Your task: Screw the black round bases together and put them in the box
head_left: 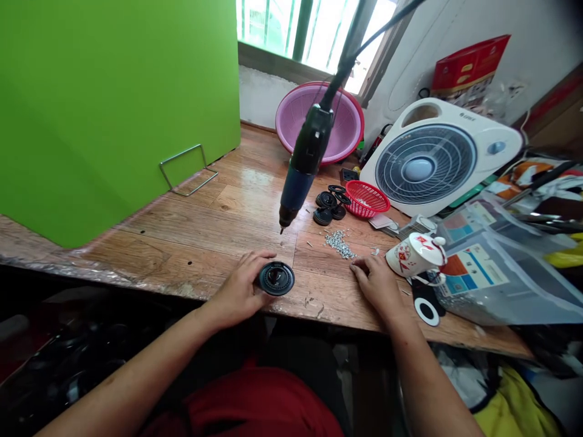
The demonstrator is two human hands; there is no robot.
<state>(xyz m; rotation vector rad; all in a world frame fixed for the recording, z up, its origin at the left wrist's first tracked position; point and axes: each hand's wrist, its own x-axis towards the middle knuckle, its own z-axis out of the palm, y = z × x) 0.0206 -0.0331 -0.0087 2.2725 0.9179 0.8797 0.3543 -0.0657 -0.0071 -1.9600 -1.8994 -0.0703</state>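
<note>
My left hand point(240, 286) grips a round black plastic disc point(277, 278) that lies flat near the front edge of the wooden table point(200, 230). My right hand point(376, 280) rests on the table with its fingertips pinched just below a small pile of silver screws point(339, 243); whether it holds a screw is too small to see. A dark electric screwdriver point(303, 167) hangs on a cable above the table, its tip pointing down a little behind the disc.
More black discs point(328, 205) lie beside a small red basket point(365, 199). A white box fan point(430, 161), a pink basin point(321, 121), a white lidded mug point(414, 255) and a plastic bag of parts point(496, 267) stand at the right. A green board point(113, 103) is at the left.
</note>
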